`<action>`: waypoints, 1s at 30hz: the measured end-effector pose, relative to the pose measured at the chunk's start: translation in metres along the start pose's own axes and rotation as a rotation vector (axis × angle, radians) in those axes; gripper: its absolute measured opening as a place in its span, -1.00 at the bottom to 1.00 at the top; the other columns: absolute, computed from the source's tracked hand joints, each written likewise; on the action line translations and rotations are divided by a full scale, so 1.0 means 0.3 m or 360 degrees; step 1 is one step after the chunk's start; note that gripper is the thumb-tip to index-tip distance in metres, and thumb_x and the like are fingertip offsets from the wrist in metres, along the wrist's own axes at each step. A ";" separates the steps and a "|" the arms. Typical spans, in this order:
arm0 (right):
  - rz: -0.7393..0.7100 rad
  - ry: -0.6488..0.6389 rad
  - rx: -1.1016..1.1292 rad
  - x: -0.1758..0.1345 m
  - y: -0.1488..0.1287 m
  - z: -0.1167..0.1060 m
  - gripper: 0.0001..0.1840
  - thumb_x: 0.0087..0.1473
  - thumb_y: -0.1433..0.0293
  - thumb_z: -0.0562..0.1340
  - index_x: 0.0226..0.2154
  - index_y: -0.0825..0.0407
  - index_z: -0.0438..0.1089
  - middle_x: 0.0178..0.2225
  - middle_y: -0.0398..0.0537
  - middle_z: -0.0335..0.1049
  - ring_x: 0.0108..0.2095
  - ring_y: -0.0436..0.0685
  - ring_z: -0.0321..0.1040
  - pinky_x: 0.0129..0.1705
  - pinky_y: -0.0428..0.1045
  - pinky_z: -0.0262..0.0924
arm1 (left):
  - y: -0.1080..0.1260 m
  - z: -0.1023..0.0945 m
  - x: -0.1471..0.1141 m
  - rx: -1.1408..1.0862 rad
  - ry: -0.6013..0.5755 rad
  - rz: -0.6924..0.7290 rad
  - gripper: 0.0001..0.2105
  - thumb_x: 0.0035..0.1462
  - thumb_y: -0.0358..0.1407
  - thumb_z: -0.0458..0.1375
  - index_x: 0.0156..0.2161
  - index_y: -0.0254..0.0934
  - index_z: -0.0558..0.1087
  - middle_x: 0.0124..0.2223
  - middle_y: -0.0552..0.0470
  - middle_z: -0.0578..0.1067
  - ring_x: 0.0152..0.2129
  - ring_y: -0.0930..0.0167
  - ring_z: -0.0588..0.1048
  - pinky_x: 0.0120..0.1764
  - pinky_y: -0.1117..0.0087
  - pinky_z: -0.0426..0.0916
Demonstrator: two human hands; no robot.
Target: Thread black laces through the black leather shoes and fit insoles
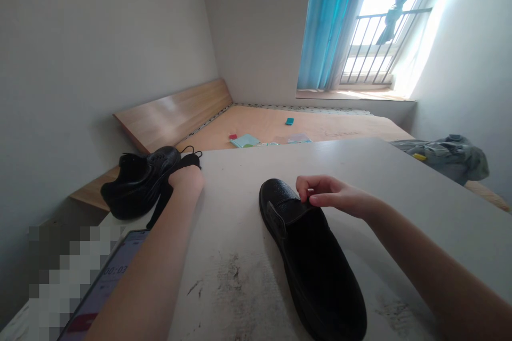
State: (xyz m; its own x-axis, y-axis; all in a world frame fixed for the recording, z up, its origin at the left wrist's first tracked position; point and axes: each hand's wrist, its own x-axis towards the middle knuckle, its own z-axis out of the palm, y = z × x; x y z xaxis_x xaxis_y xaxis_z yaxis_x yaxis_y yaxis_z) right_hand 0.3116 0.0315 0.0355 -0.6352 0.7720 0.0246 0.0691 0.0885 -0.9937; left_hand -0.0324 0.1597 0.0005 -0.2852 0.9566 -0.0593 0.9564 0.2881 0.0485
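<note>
A black slip-on shoe [276, 194] stands on the white table, its toe pointing away from me and its opening towards me. My right hand [326, 192] has its thumb and fingertips pinched at the edge of the shoe's opening, on the right side near the tongue. At the table's left edge, a black lace-up shoe [138, 176] is turned with its opening to the left. My left hand [187, 178] is closed around a long black item [160, 203] beside it, seemingly another shoe; the fingertips are hidden.
A phone [116, 272] showing a timer lies at the table's left edge, partly behind my left forearm. The white tabletop [228, 208] bears dark scuffs. Beyond it is a bed [260, 120] with small packets, a wooden headboard [176, 112] and grey clothes [448, 157] on the right.
</note>
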 end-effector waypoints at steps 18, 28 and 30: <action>-0.0030 0.0174 -0.0526 0.014 -0.031 0.006 -0.67 0.12 0.16 0.19 -0.21 0.06 0.47 -0.29 -0.03 0.35 -0.26 0.07 0.23 -0.21 -0.01 0.13 | -0.019 -0.392 -0.232 -0.1240 -0.0223 0.0564 -0.75 0.21 -0.25 -0.09 -0.36 -0.32 0.36 -0.33 0.04 0.47 -0.31 0.45 0.45 -0.16 0.41 0.36; -0.0511 0.0087 -0.0511 0.137 -0.252 0.195 -0.60 0.16 0.18 0.16 -0.01 0.03 0.28 -0.04 0.01 0.33 -0.08 0.08 0.28 -0.08 0.01 0.23 | 0.154 -0.445 -0.516 -0.1900 -0.0852 0.1443 -0.83 0.13 -0.20 0.15 -0.37 -0.26 0.46 -0.59 0.13 0.19 -0.70 0.58 0.14 -0.69 0.61 0.03; -0.0522 -0.0022 -0.0486 0.157 -0.281 0.208 -0.66 0.24 0.16 0.06 -0.26 0.08 0.35 -0.36 -0.06 0.40 -0.29 0.02 0.34 -0.18 -0.02 0.24 | 0.153 -0.446 -0.533 -0.1878 -0.0759 0.1476 -0.84 0.10 -0.20 0.17 -0.33 -0.24 0.49 -0.59 0.11 0.24 -0.69 0.57 0.18 -0.69 0.61 0.04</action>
State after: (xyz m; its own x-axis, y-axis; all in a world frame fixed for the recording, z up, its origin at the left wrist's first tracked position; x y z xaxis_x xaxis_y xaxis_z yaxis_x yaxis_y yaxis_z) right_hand 0.2278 0.0210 0.1136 -0.6716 0.6636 0.3294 0.0848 0.5105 -0.8557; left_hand 0.0485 0.0258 0.1456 0.6125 0.7768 0.1463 0.1281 -0.2803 0.9513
